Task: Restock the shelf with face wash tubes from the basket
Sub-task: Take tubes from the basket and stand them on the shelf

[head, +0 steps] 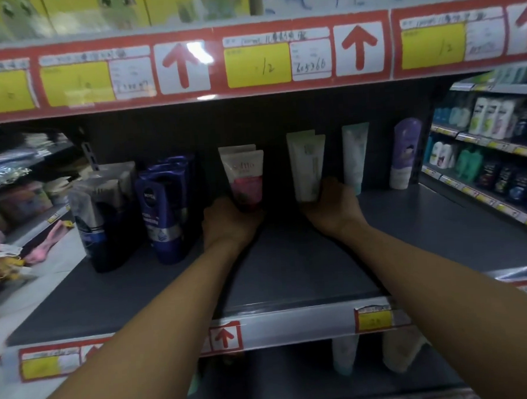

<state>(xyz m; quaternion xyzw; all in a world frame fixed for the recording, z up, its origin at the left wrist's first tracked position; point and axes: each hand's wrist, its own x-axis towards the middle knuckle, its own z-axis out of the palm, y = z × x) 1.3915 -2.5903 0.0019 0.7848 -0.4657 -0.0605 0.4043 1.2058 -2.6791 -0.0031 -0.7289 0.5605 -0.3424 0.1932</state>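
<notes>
Both my arms reach deep into a dark grey shelf (pixel 290 277). My left hand (pixel 229 221) grips the bottom of a pink and white face wash tube (pixel 244 173), which stands upright with a second one right behind it. My right hand (pixel 333 206) holds the base of a pale white-green tube (pixel 307 163), also upright with another behind it. The basket is not in view.
Dark blue tubes (pixel 165 204) and grey-blue packs (pixel 104 213) stand at the left of the shelf. A light teal tube (pixel 355 155) and a purple bottle (pixel 405 155) stand at the right. Red and yellow price labels (pixel 258 64) line the shelf edge above. Another aisle's shelves (pixel 492 157) lie to the right.
</notes>
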